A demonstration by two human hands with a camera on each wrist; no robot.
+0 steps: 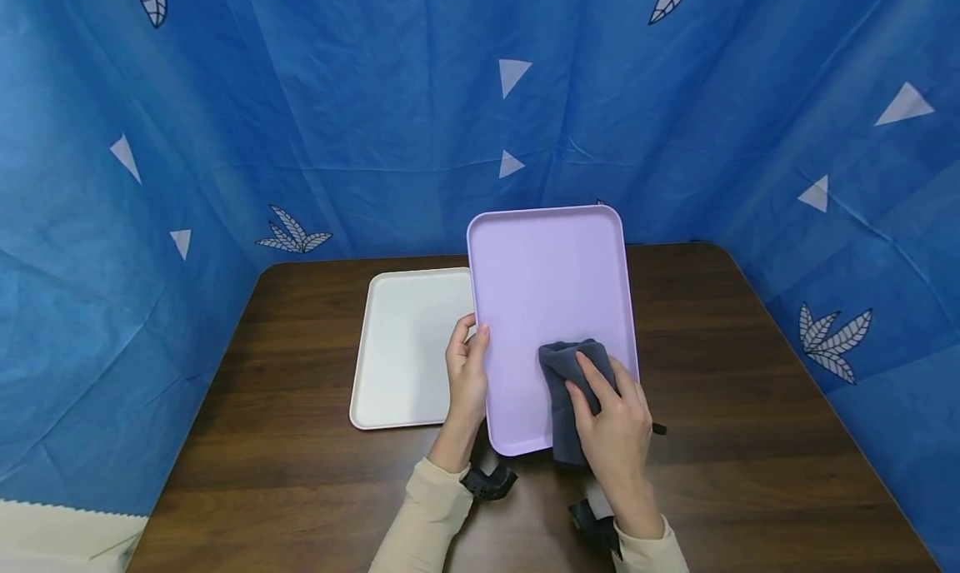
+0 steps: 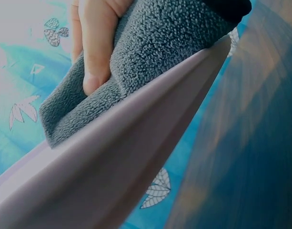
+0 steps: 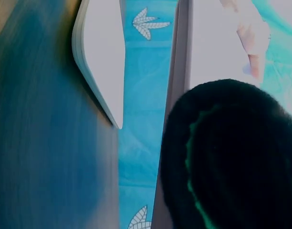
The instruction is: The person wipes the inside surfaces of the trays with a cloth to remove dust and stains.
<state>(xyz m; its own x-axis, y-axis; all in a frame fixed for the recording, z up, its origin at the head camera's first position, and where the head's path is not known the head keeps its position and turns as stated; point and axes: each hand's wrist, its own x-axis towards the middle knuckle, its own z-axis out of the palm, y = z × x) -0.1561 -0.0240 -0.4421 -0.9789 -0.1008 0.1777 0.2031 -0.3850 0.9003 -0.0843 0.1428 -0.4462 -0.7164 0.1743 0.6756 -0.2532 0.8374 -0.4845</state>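
So there's a big blue curtain (image 1: 420, 82) with leaf and triangle prints, hanging well beyond the left hand (image 1: 467, 381) and right hand (image 1: 621, 427), and it wraps round to either side of them too. Next biggest is the dark wood table (image 1: 285, 490), which sits below both grips. Then the lilac tray (image 1: 551, 286): it's right there between the hands, lifted off the tabletop and tilted so its inner face looks back at the person. The left hand has a proper hold on its left long edge, thumb over the rim. A white tray (image 1: 408, 348) lies on the table just left of that grip, partly hidden behind the lilac one; can't really tell if it's a single tray or a stack. Smaller again, a grey cloth (image 1: 564, 398) is bunched under the right hand, fingers curled on it, pressing it against the tray's lower right area, with a loose end hanging past the bottom rim. Pale sleeve cuffs (image 1: 651, 550) sit behind each grip, with black wrist mounts (image 1: 489, 481) beside them.
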